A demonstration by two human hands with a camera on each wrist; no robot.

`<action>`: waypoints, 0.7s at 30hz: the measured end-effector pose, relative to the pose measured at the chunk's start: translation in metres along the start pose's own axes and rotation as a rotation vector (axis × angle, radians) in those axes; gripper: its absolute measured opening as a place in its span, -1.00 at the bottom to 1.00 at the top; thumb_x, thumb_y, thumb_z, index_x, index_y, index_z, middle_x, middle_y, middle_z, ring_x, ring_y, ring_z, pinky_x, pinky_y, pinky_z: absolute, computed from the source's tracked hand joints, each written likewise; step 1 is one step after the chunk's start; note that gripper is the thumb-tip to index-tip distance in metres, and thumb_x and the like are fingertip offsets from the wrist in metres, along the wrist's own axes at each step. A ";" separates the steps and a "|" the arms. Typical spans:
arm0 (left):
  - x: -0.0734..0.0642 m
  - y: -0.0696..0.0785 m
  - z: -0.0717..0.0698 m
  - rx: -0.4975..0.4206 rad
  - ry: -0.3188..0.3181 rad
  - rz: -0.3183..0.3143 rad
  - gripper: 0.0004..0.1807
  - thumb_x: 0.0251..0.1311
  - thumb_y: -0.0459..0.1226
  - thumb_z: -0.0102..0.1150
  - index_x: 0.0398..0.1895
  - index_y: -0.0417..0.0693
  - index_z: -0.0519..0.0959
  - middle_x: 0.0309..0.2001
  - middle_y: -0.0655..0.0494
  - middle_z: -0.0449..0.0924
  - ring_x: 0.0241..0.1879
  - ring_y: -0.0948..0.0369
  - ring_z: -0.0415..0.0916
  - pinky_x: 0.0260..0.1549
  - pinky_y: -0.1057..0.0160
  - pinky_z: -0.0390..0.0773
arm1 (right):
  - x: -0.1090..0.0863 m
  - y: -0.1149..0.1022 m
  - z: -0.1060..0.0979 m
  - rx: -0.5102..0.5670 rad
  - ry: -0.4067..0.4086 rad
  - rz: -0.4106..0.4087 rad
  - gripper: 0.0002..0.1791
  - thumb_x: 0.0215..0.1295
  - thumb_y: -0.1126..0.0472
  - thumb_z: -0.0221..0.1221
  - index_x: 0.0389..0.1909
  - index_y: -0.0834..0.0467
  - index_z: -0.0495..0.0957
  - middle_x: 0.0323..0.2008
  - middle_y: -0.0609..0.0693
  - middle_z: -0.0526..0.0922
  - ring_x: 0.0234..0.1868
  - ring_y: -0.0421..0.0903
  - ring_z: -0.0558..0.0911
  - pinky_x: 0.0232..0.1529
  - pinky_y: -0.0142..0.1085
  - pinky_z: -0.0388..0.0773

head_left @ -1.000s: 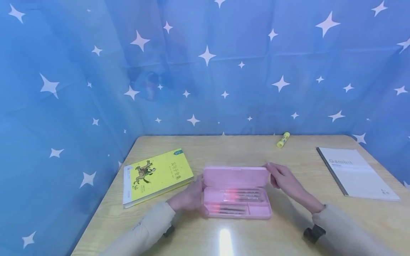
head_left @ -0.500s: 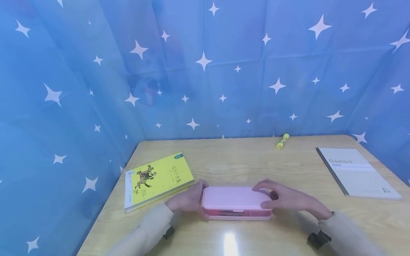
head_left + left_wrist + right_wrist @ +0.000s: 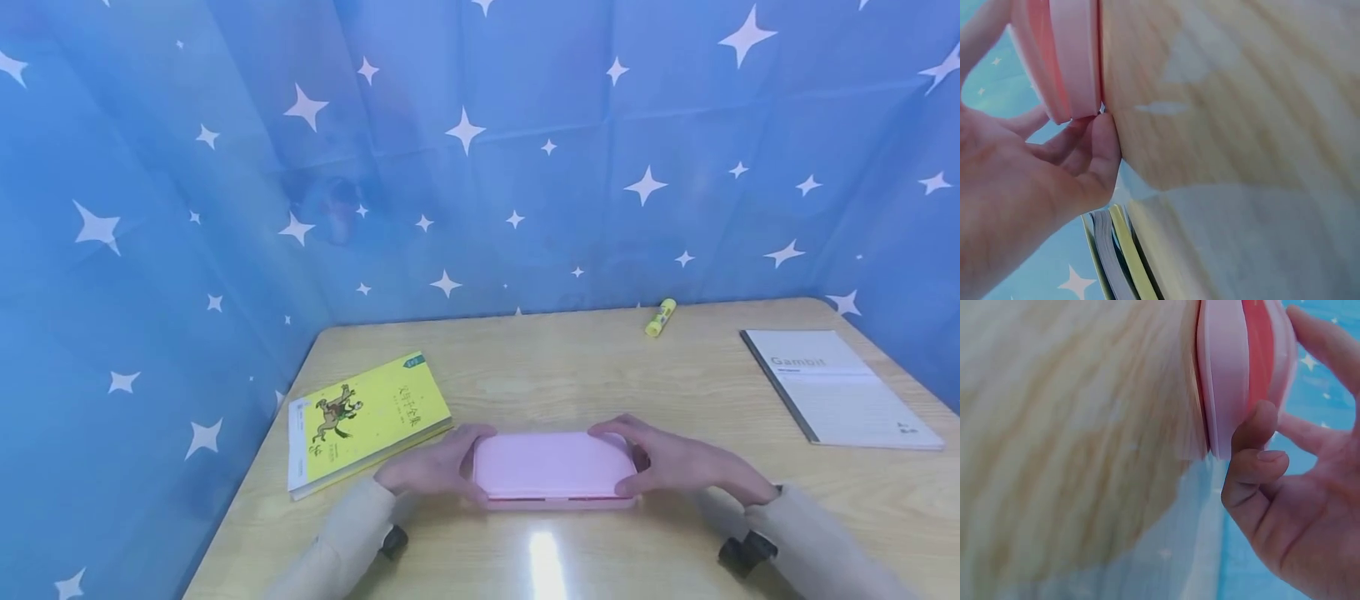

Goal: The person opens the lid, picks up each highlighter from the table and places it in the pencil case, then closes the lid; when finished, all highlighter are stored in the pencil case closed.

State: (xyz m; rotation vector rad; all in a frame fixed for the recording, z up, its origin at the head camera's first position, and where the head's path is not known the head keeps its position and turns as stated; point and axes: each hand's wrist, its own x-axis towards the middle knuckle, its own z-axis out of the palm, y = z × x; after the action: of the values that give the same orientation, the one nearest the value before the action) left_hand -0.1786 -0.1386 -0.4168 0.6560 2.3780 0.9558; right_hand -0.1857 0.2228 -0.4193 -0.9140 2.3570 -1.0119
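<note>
A pink pencil case (image 3: 555,467) lies on the wooden table, its lid lowered almost fully, with a thin gap along the front. My left hand (image 3: 438,464) grips the case's left end; in the left wrist view its curled fingers (image 3: 1100,147) touch the end of the case (image 3: 1075,56). From the other side, my right hand (image 3: 671,462) holds the right end, thumb at the front and fingers at the back. The right wrist view shows a wider gap between lid and base (image 3: 1225,375), with fingertips (image 3: 1260,422) against it. The contents are hidden.
A thick yellow book (image 3: 375,417) lies close to my left hand. A white notebook (image 3: 840,387) is at the right, and a yellow glue stick (image 3: 661,317) lies near the table's (image 3: 540,358) back edge. Behind hangs a blue star-patterned curtain (image 3: 525,167).
The pencil case's lid has swung forward and down from standing open, covering the pens inside. My right hand came down with it; my left hand stayed at the left end.
</note>
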 end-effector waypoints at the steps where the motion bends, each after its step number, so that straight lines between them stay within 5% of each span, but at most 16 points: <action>1: 0.001 0.000 0.000 -0.001 0.002 0.006 0.03 -0.17 -0.02 0.46 0.40 0.01 0.12 0.37 0.04 0.13 0.34 0.12 0.08 0.32 0.06 0.09 | 0.000 0.000 -0.001 -0.002 0.000 0.001 -0.19 0.11 -0.03 0.31 0.36 0.09 0.21 0.01 0.07 0.27 -0.29 -0.13 0.37 -0.40 -0.38 0.41; 21: 0.013 0.003 -0.003 0.045 0.011 0.036 -0.04 -0.42 -0.27 0.58 0.17 -0.01 0.24 0.06 0.16 0.31 0.11 0.17 0.31 0.22 0.18 0.29 | 0.002 -0.006 -0.001 0.014 -0.014 0.008 -0.21 0.08 -0.01 0.33 0.31 0.08 0.24 0.03 0.11 0.24 -0.22 -0.09 0.35 -0.33 -0.38 0.40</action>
State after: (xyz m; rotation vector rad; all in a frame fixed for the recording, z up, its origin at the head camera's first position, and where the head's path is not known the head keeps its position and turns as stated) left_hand -0.1895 -0.1307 -0.4158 0.7148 2.4110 0.9259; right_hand -0.1852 0.2189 -0.4144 -0.9030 2.3376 -1.0150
